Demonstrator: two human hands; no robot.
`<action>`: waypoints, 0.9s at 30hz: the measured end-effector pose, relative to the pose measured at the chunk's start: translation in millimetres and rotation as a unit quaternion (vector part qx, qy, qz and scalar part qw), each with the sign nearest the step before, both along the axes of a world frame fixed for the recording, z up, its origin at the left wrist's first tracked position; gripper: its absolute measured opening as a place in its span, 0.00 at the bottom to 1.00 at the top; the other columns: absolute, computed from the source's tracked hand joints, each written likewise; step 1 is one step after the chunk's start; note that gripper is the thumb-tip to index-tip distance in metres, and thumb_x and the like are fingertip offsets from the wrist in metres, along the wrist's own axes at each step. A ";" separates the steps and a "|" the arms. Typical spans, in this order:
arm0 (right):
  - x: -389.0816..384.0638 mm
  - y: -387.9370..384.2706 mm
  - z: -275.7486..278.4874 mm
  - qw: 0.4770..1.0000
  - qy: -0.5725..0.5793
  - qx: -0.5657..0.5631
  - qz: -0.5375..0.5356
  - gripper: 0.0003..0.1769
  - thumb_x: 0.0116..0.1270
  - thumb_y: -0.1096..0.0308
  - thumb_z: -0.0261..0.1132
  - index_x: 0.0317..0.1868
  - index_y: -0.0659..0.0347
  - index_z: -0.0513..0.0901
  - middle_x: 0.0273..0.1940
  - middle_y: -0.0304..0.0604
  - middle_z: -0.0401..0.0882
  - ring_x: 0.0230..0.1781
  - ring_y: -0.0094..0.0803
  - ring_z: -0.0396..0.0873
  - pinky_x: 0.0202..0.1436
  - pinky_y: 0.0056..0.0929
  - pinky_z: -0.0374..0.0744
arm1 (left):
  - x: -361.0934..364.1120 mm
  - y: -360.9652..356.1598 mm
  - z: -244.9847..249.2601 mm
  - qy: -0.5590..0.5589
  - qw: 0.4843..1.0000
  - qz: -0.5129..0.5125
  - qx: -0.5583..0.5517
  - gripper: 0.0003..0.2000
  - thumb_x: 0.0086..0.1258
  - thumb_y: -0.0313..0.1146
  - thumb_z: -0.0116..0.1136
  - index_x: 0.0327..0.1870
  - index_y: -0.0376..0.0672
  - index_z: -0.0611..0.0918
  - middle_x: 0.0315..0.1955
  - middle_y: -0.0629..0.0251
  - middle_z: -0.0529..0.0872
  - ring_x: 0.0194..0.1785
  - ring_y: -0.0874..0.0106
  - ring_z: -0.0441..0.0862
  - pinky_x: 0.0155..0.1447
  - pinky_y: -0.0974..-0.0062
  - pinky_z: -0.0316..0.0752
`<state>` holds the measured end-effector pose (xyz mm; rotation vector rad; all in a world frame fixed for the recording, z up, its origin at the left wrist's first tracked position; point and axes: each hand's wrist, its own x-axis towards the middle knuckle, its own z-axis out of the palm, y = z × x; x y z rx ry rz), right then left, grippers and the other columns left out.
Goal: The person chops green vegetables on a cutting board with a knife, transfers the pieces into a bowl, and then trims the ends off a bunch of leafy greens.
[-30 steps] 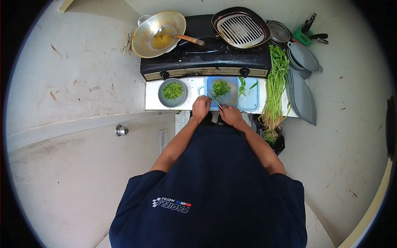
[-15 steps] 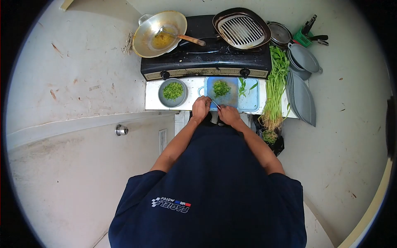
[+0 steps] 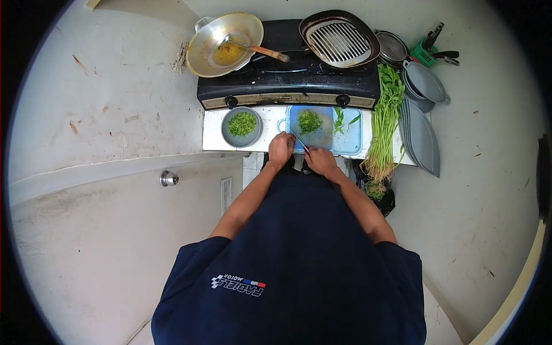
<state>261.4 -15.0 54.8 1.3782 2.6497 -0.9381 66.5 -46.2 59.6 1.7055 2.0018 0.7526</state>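
My right hand (image 3: 320, 160) is closed around the handle of a knife (image 3: 299, 140), whose thin blade points up and left toward my left hand. Fingers curled, my left hand (image 3: 281, 149) sits at the near left edge of a blue cutting board (image 3: 328, 146); whatever is in its fingers is hidden. Just beyond the blade lies a pile of chopped greens (image 3: 310, 122) on the board. A few loose green leaves (image 3: 339, 119) lie on the board's right part. Left of the board stands a grey bowl (image 3: 225, 136) holding more chopped greens (image 3: 242, 124).
Behind the board is a black stove (image 3: 282, 80) bearing a wok (image 3: 201, 54) with a wooden-handled spatula (image 3: 270, 54) and a grill pan (image 3: 307, 26). At right lie long-stemmed greens (image 3: 384, 126) beside grey plates (image 3: 422, 138), a green basket (image 3: 423, 56) and pans.
My hands and the knife stay in nearly the same place at the board's near edge. The view has shifted very slightly; the greens look unchanged.
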 end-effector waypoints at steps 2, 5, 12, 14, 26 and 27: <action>-0.8 -0.6 0.9 1.000 -0.009 -0.002 0.003 0.20 0.76 0.56 0.59 0.42 0.68 0.83 0.32 0.62 0.88 0.34 0.59 0.88 0.43 0.55 0.86 | 0.2 -0.5 -1.5 0.003 1.000 0.004 -0.004 0.04 0.64 0.26 0.66 0.37 0.42 0.89 0.35 0.56 0.86 0.41 0.53 0.86 0.48 0.57 0.81; -2.6 0.0 -4.6 1.000 -0.003 0.011 0.007 0.20 0.76 0.55 0.58 0.42 0.68 0.83 0.31 0.62 0.87 0.33 0.59 0.88 0.42 0.55 0.86 | -0.9 -2.5 -1.9 0.001 1.000 -0.002 0.017 0.04 0.64 0.26 0.66 0.37 0.41 0.89 0.36 0.56 0.86 0.42 0.53 0.86 0.49 0.57 0.81; -7.4 3.8 -5.5 0.999 0.017 0.029 0.009 0.21 0.77 0.55 0.58 0.42 0.67 0.83 0.31 0.63 0.87 0.34 0.59 0.88 0.42 0.55 0.86 | -1.2 -6.5 -3.8 0.014 1.000 -0.007 0.023 0.05 0.66 0.27 0.66 0.41 0.41 0.90 0.39 0.57 0.87 0.46 0.53 0.85 0.53 0.57 0.80; -2.7 2.7 -5.2 1.000 0.019 0.019 0.005 0.21 0.77 0.54 0.58 0.43 0.67 0.84 0.31 0.63 0.87 0.34 0.60 0.88 0.42 0.55 0.86 | -3.0 -8.5 -4.0 -0.001 1.000 -0.010 0.024 0.06 0.66 0.27 0.66 0.42 0.41 0.90 0.39 0.57 0.87 0.46 0.53 0.86 0.53 0.57 0.80; -3.3 -0.5 -5.9 1.000 0.008 0.026 0.010 0.22 0.78 0.54 0.58 0.42 0.68 0.84 0.30 0.63 0.86 0.33 0.61 0.88 0.41 0.56 0.86 | -5.1 -8.2 0.0 -0.007 1.000 -0.014 0.012 0.07 0.65 0.27 0.67 0.43 0.42 0.91 0.38 0.57 0.87 0.44 0.52 0.86 0.51 0.57 0.81; -3.3 -1.0 -7.9 1.000 0.004 0.027 0.012 0.21 0.77 0.54 0.58 0.42 0.68 0.84 0.30 0.63 0.86 0.33 0.60 0.88 0.40 0.55 0.86 | -5.6 -7.9 -1.1 -0.006 1.000 -0.016 0.010 0.07 0.65 0.27 0.67 0.43 0.42 0.91 0.38 0.56 0.87 0.44 0.52 0.86 0.50 0.56 0.81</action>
